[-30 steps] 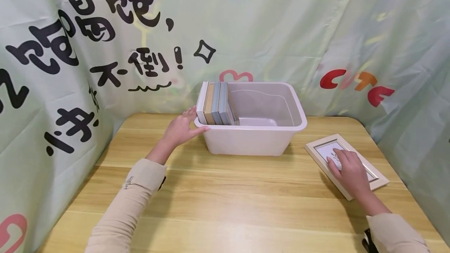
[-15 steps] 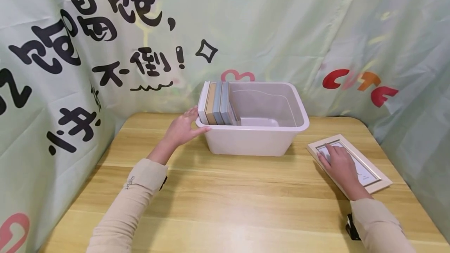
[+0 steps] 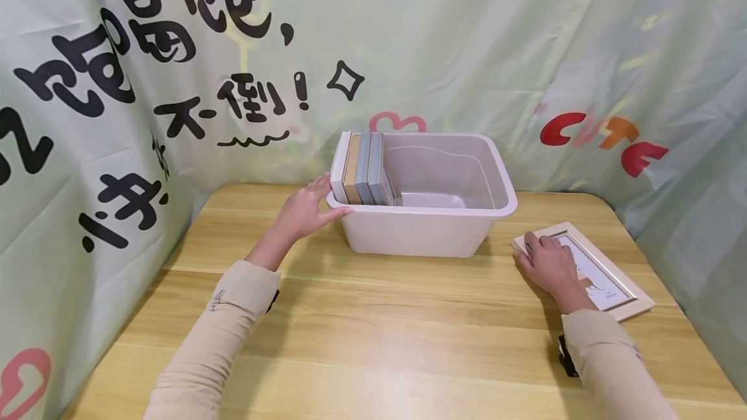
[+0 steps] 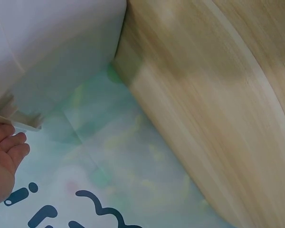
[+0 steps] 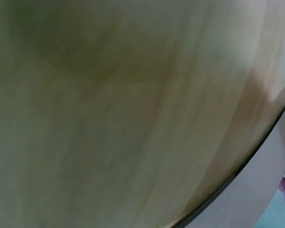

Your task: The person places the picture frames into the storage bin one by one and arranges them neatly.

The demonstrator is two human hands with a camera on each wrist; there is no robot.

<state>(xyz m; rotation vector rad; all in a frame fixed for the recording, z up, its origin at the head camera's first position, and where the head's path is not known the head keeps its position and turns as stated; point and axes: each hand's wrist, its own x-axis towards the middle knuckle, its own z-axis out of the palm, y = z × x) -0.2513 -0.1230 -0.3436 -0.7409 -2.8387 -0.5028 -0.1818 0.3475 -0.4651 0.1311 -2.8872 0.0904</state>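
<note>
A pale plastic storage bin [image 3: 420,233] stands at the back middle of the table. My left hand [image 3: 302,211] holds its left front corner, thumb along the front rim; in the left wrist view, curled fingers [image 4: 12,143] meet the rim. Several flat slabs [image 3: 364,170], white, tan and blue-grey, stand upright at the bin's left end; whether they are books or frames I cannot tell. On the right lies a light wooden picture frame [image 3: 635,307]. My right hand [image 3: 551,264] grips its left edge, thumb outside and fingers over the border. The right wrist view shows the frame's edge [image 5: 242,192].
The wooden table [image 3: 373,329] reaches toward me in front of the bin. A printed cloth curtain [image 3: 455,37] hangs close behind the table and along both sides. The bin's right part shows its bare floor.
My right hand has slid left across the picture frame, from its middle to its left edge. The picture frame lies where it was. My left hand keeps its place on the bin.
</note>
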